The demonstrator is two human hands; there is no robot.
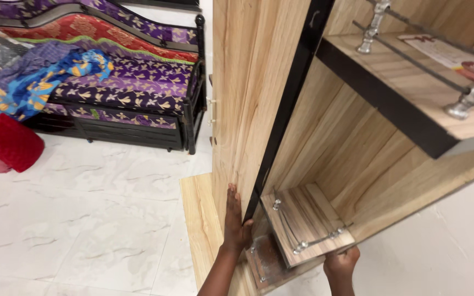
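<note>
Head view:

- Wooden cabinet [357,142]: light wood-grain unit with black edging, standing tilted across the right of the frame, its base sitting near a flat wooden panel [198,219] on the floor.
- Cabinet side panel [248,93]: tall outer face, running from the top of the frame down to the left hand.
- Left hand [236,219]: lying flat and open against the lower edge of the side panel, fingers pointing upward, thumb hooking toward the black edge strip; the grip is released, pressing rather than clasping.
- Right hand [341,262]: sitting at the cabinet's bottom edge, just below the lower shelf; fingers are curling under the edge, clenched on the wooden cabinet.
- Lower shelf [305,216]: small wooden shelf with a chrome rail, lying between the two hands and slightly above them.
- Upper shelf [412,87]: wooden, black-edged, carrying chrome rail posts and a printed card.
- Sofa bed [122,82]: black metal frame with purple patterned cushions, standing well apart at upper left.
- Red cushion [12,142]: resting on the white marble floor [83,219].
</note>
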